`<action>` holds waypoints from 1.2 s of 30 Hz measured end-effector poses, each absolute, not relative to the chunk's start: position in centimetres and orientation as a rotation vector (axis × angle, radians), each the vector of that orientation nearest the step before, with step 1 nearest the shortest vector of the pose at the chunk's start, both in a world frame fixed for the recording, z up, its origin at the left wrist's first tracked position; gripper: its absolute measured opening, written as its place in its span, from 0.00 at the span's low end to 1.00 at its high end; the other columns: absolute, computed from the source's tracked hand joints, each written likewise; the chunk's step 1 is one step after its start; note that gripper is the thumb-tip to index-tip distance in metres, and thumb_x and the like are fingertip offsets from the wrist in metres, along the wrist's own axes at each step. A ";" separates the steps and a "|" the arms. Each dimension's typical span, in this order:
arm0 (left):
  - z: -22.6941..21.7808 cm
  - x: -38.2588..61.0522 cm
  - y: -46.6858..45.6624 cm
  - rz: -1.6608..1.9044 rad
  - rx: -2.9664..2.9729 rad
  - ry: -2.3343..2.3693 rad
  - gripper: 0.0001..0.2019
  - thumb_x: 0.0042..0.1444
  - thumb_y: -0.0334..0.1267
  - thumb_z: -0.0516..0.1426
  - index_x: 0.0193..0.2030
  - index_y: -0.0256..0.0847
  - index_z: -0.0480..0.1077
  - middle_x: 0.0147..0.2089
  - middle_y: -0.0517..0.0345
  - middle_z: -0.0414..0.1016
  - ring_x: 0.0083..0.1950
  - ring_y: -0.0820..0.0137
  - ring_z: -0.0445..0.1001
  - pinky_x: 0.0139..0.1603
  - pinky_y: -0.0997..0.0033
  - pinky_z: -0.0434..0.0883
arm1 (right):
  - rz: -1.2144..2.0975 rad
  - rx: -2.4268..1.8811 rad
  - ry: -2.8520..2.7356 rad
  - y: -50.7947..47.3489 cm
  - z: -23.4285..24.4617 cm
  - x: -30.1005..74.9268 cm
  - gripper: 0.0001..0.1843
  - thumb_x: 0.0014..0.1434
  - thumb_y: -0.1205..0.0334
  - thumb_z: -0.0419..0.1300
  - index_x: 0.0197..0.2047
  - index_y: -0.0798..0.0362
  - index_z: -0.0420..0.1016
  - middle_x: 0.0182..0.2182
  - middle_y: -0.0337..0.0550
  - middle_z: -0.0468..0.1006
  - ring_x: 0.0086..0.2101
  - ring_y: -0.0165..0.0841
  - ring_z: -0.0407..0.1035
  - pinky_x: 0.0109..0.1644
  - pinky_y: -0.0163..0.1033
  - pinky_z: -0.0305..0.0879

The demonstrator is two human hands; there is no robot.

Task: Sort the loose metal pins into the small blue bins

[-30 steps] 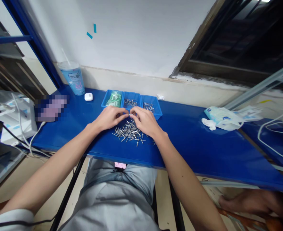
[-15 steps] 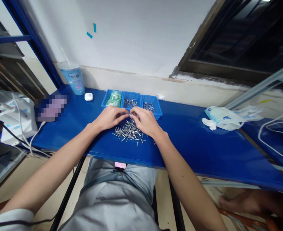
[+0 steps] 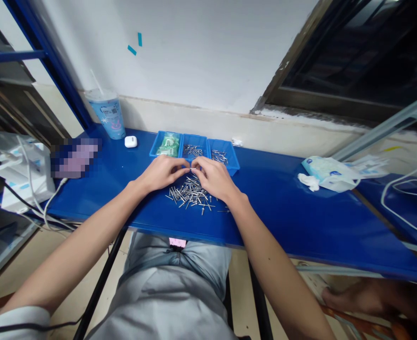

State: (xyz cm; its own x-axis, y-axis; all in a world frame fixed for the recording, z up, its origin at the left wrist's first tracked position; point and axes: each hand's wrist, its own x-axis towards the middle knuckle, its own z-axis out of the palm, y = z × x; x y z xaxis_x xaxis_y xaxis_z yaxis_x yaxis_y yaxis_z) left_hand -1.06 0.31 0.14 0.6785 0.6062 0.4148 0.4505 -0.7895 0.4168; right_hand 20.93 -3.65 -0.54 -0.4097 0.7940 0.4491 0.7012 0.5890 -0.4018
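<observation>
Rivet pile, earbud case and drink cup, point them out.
Loose rivet pile (image 3: 190,196), head view, middle of the heap.
White earbud case (image 3: 131,141), head view, top of the case.
Blue drink cup (image 3: 106,113), head view, printed side.

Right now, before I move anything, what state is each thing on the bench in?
Left hand, curled, fingertips at a single rivet
Right hand, curled, fingertips at that rivet; which hand grips cannot be told
Loose rivets, heaped and crossed on the blue bench
Left tray, holding a green packet
Middle tray, holding some rivets
Right tray, holding some rivets
Plastic cup, upright, straw in
</observation>
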 end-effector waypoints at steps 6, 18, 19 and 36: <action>0.1 -1.1 0.3 0.799 2.611 0.833 0.13 0.70 0.43 0.56 0.45 0.39 0.79 0.29 0.58 0.78 0.26 0.73 0.68 0.32 0.71 0.61 | 0.205 -1.190 -2.217 -3.7 -0.4 20.8 0.05 0.71 0.63 0.53 0.43 0.48 0.71 0.39 0.42 0.78 0.36 0.36 0.69 0.43 0.42 0.61; 0.0 -1.1 0.4 0.796 2.616 0.842 0.13 0.70 0.44 0.56 0.45 0.39 0.79 0.29 0.58 0.77 0.26 0.73 0.68 0.32 0.72 0.61 | 0.195 -1.178 -2.221 -3.8 -0.3 20.9 0.05 0.71 0.64 0.53 0.43 0.49 0.70 0.38 0.42 0.78 0.36 0.35 0.69 0.43 0.41 0.60; 0.0 -1.1 0.4 0.796 2.617 0.840 0.13 0.70 0.44 0.56 0.45 0.38 0.79 0.29 0.58 0.77 0.26 0.73 0.68 0.32 0.72 0.60 | 0.196 -1.179 -2.220 -3.8 -0.3 20.9 0.05 0.71 0.64 0.53 0.43 0.49 0.70 0.38 0.42 0.78 0.36 0.35 0.69 0.43 0.41 0.60; 0.0 -1.1 0.4 0.807 2.623 0.823 0.13 0.70 0.43 0.56 0.44 0.39 0.79 0.29 0.58 0.77 0.26 0.72 0.68 0.32 0.71 0.61 | 0.204 -1.204 -2.229 -3.8 -0.3 20.9 0.05 0.71 0.63 0.53 0.43 0.48 0.70 0.38 0.42 0.78 0.37 0.37 0.70 0.43 0.42 0.60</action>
